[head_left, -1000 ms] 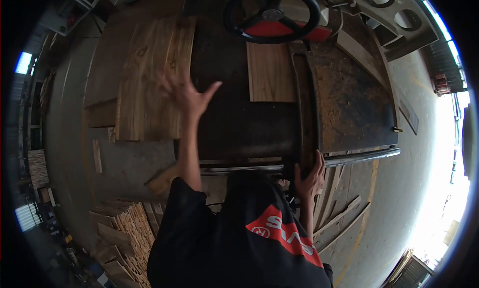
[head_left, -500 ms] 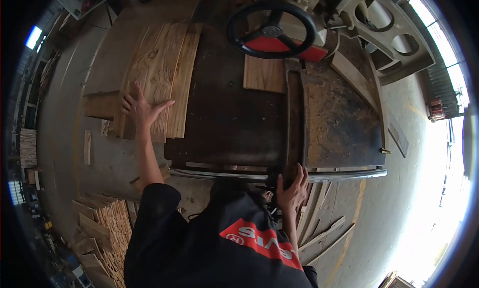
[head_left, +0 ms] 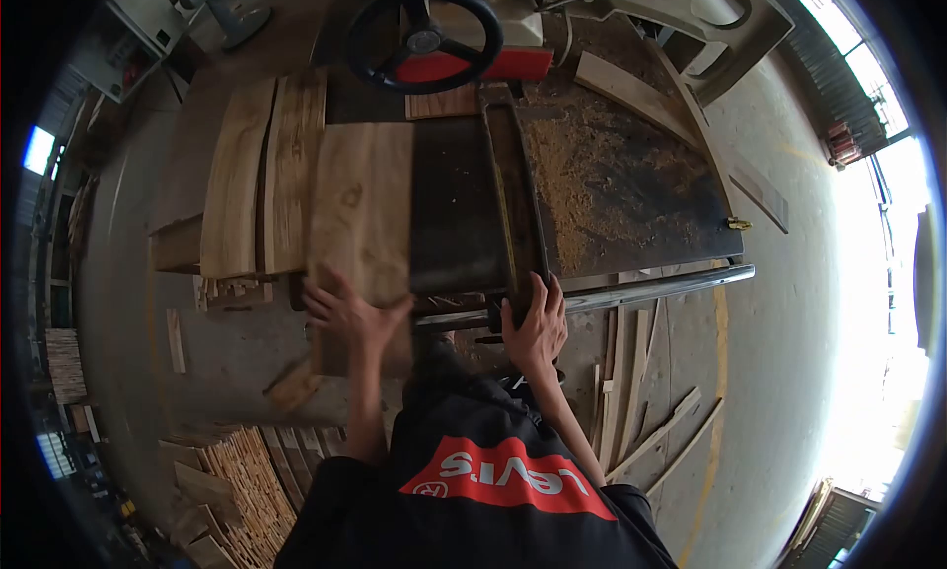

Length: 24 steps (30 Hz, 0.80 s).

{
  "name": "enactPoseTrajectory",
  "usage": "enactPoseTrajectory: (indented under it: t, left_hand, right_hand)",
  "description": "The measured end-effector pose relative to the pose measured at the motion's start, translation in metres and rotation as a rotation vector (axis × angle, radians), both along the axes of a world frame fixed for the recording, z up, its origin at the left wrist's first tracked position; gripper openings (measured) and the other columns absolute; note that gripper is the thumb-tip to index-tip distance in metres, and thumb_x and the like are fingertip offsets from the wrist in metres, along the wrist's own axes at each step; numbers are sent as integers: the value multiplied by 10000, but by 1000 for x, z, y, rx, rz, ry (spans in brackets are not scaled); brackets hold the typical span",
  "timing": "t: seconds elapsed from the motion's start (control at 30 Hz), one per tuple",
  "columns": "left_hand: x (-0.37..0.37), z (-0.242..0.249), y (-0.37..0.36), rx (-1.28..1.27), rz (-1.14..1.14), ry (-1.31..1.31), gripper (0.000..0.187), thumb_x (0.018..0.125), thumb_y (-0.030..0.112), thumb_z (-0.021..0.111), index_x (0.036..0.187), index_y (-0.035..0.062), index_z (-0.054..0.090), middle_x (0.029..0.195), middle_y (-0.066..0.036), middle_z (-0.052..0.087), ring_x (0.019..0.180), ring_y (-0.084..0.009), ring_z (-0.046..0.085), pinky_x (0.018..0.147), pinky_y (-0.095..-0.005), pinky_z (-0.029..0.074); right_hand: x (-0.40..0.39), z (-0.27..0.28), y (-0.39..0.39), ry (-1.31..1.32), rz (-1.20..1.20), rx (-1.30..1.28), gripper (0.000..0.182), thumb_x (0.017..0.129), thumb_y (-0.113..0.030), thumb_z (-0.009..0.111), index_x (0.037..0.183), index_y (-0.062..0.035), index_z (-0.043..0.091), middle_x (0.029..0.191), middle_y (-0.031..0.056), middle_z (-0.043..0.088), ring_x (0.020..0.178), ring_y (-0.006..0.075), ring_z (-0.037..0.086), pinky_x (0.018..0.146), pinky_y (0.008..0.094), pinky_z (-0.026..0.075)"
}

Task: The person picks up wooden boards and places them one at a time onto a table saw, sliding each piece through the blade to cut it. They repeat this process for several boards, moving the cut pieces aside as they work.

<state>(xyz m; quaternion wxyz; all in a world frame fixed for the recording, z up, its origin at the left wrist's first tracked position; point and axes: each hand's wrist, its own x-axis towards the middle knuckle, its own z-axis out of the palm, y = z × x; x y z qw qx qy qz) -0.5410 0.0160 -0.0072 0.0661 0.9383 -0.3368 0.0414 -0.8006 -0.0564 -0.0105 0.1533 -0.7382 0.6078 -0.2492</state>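
Sawdusty saw table [head_left: 631, 194], black handwheel [head_left: 424, 38] far beyond both hands. Left hand [head_left: 347, 313] grips near end of plank [head_left: 362, 209], lengthwise toward wheel; stacked boards [head_left: 258, 179] just outboard. Right hand [head_left: 533, 324] curls on fence [head_left: 513, 189] end.

Bare desk [head_left: 459, 214] strip runs toward 12 o'clock, bounded by board [head_left: 360, 209] at 9 o'clock, fence [head_left: 513, 189] at 3 o'clock, handwheel [head_left: 424, 38] ahead.

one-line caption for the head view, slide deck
Left hand grips a pale wooden board on the dark metal saw table; right hand holds the long metal fence.
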Motion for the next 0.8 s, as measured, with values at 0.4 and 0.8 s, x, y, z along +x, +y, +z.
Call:
enactPoseTrajectory:
  t: [0.4, 0.8]
  left_hand:
    - [-109, -39, -36, -259, -231, 54, 1157, 716, 780, 778, 1500, -23, 494, 1571, -350, 305, 1405, -548, 325, 1080, -676, 333]
    - [-56, -36, -134, -285, -187, 49, 1075, 851, 835, 597, 1491, -26, 512, 1557, -320, 330, 1354, -509, 358, 1059, -650, 342]
  right_hand:
    - [-6, 3, 1, -31, 47, -17, 647, 928, -398, 721, 1437, -64, 504, 1525, 296, 428, 1351, 486, 482, 1088, 551, 440]
    - [-1, 6, 2, -4, 14, -2, 725, 861, -430, 792, 1448, -118, 503, 1536, 266, 420, 1366, 471, 479, 1065, 549, 460]
